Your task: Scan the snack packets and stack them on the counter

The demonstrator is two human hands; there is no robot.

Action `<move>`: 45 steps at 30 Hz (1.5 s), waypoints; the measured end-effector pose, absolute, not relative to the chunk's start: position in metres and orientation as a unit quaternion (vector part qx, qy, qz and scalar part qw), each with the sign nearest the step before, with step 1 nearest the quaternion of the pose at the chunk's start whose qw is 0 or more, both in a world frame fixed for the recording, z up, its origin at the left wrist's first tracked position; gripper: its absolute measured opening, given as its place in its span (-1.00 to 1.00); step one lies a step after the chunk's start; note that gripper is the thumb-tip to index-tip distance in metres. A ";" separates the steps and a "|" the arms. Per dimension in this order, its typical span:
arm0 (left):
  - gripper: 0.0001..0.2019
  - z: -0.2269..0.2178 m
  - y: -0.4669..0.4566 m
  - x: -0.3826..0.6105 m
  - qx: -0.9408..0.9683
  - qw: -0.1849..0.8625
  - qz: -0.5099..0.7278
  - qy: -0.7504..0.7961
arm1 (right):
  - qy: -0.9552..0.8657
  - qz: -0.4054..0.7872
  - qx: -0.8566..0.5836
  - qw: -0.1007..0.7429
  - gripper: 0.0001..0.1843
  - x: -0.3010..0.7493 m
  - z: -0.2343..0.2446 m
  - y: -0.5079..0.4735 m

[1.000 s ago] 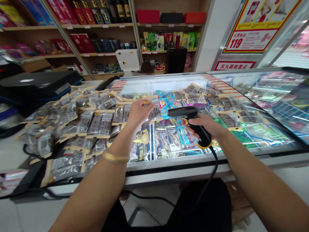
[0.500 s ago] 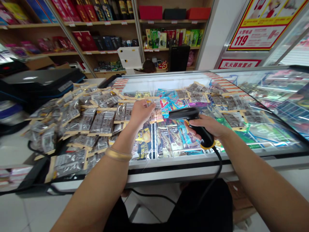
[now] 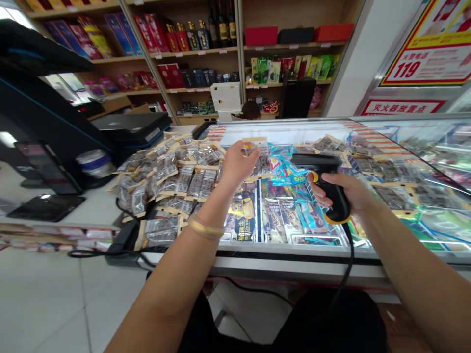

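Note:
My left hand (image 3: 238, 164) pinches a small clear snack packet (image 3: 262, 159) with a tan border, held up above the freezer's glass top. In my right hand (image 3: 344, 190) is a black and yellow barcode scanner (image 3: 333, 189), fingers wrapped round its handle and its head turned left towards the packet. A cable runs down from the handle. To the left of my left hand, a heap of similar packets (image 3: 184, 179) covers the glass. More packets (image 3: 393, 171) lie on the right side. Under the glass, ice cream wrappers (image 3: 281, 218) show in white wire baskets.
A checkout machine (image 3: 44, 108) and a flat black device (image 3: 132, 125) stand on the counter at left. Shelves (image 3: 191, 51) with bottles and boxes line the back. A person's head (image 3: 250, 110) shows behind the freezer (image 3: 287, 262). The scanner's black cable (image 3: 253, 291) hangs along the front.
The view has swung left, bringing the checkout machine into sight. The scanner has drawn slightly away from the packet, and its head sits more level. Both hands keep their hold.

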State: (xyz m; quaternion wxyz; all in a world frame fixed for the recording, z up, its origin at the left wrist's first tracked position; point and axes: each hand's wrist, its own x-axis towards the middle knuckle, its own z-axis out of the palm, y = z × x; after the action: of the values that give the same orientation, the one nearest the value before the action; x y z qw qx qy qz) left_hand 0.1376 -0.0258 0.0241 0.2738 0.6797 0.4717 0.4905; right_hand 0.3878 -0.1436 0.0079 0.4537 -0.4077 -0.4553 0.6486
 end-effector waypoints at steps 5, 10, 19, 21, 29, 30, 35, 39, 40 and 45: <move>-0.52 0.063 -0.003 0.056 0.643 0.206 0.546 0.495 | -0.462 0.656 -0.362 0.474 -0.59 0.335 0.029 -0.114; -0.32 0.065 0.011 -0.012 0.590 0.108 0.464 0.652 | -0.456 0.694 -0.313 0.462 -0.61 0.291 0.020 -0.095; -0.34 0.040 0.000 -0.020 0.662 0.044 0.263 0.701 | -0.433 0.718 -0.331 0.432 -0.64 0.295 -0.016 -0.093; -0.35 0.042 -0.001 -0.019 0.655 0.043 0.268 0.705 | -0.432 0.715 -0.332 0.438 -0.64 0.296 -0.016 -0.092; -0.35 0.044 -0.007 -0.016 0.632 0.026 0.292 0.717 | -0.425 0.711 -0.355 0.434 -0.59 0.293 -0.012 -0.095; -0.35 0.045 -0.009 -0.014 0.631 0.024 0.298 0.716 | -0.424 0.709 -0.355 0.437 -0.58 0.293 -0.011 -0.095; -0.38 0.055 -0.016 0.006 0.644 0.010 0.337 0.687 | -0.428 0.696 -0.348 0.460 -0.59 0.304 -0.002 -0.097; -0.41 0.058 -0.018 0.051 0.704 0.025 0.368 0.607 | -0.434 0.659 -0.355 0.502 -0.61 0.345 0.006 -0.108; -0.41 0.057 -0.019 0.066 0.723 0.034 0.370 0.583 | -0.434 0.645 -0.364 0.513 -0.61 0.359 0.008 -0.114; -0.44 0.040 -0.036 0.165 0.816 0.086 0.318 0.475 | -0.411 0.567 -0.430 0.570 -0.63 0.438 0.012 -0.161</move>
State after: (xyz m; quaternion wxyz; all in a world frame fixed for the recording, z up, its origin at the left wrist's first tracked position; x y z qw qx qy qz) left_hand 0.1648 -0.0363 0.0402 0.0857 0.8164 0.4745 0.3177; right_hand 0.4380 -0.1608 0.0124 0.5698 -0.4298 -0.4115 0.5668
